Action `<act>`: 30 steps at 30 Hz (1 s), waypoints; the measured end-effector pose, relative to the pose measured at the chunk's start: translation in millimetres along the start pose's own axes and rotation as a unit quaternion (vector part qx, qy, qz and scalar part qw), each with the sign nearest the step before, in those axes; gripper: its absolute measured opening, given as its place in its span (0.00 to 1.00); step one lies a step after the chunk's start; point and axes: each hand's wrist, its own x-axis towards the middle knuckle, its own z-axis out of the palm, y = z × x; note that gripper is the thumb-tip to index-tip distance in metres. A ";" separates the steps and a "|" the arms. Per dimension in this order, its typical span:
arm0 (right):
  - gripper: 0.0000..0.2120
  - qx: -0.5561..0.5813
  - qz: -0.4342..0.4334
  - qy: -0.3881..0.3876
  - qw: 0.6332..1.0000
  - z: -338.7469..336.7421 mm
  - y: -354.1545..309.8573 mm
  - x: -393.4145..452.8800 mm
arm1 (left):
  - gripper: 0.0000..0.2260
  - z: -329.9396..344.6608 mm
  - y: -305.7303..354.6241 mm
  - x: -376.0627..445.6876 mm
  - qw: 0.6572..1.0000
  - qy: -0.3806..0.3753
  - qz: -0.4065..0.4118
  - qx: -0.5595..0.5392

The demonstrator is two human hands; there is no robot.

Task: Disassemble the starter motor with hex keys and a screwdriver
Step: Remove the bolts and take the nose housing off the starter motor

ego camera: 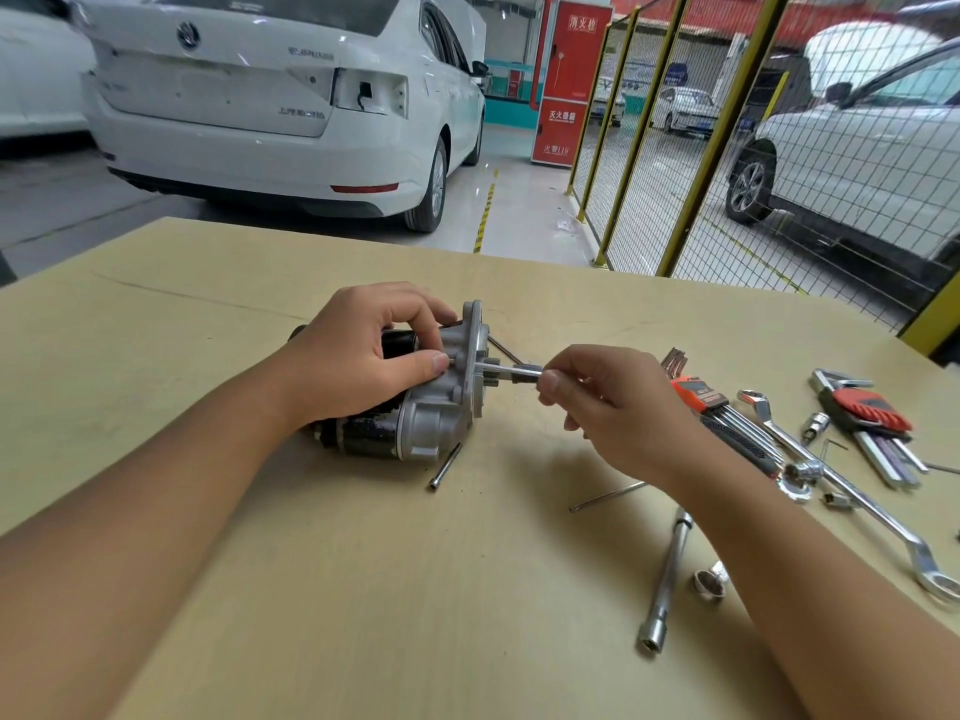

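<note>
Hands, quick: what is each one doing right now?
Left hand: grips the starter motor.
Right hand: pinches a hex key at the motor's housing.

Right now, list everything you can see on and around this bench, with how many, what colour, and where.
starter motor: one, silver and black, mid-table
hex key: one, silver, at the motor's flange
long bolt: one, grey, just in front of the motor
hex key sets: two, orange holders, right of table
double ring spanner: one, chrome, right side
socket extension bar: one, chrome, near right forearm
loose sockets: several, chrome, right side
table: one, tan
cars: several, white, behind
fence: one, yellow mesh, right rear
left hand: grips the motor
right hand: pinches the hex key
</note>
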 end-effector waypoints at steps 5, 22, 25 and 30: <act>0.06 -0.043 -0.042 0.074 0.995 2.5 -4.3 -1.5 | 0.08 0.8 -3.0 0.1 1.000 -0.005 0.014 0.009; 0.05 -0.094 -0.089 0.080 0.988 3.6 -15.6 -2.0 | 0.13 6.5 2.6 -0.7 0.999 0.037 -0.005 0.037; 0.05 -0.143 -0.105 0.057 0.982 5.9 -13.5 -0.4 | 0.13 6.9 3.5 -0.3 0.999 0.035 -0.008 0.041; 0.02 -0.194 -0.144 0.132 0.961 5.1 -13.4 1.3 | 0.12 8.5 3.9 0.1 0.998 0.030 -0.015 0.055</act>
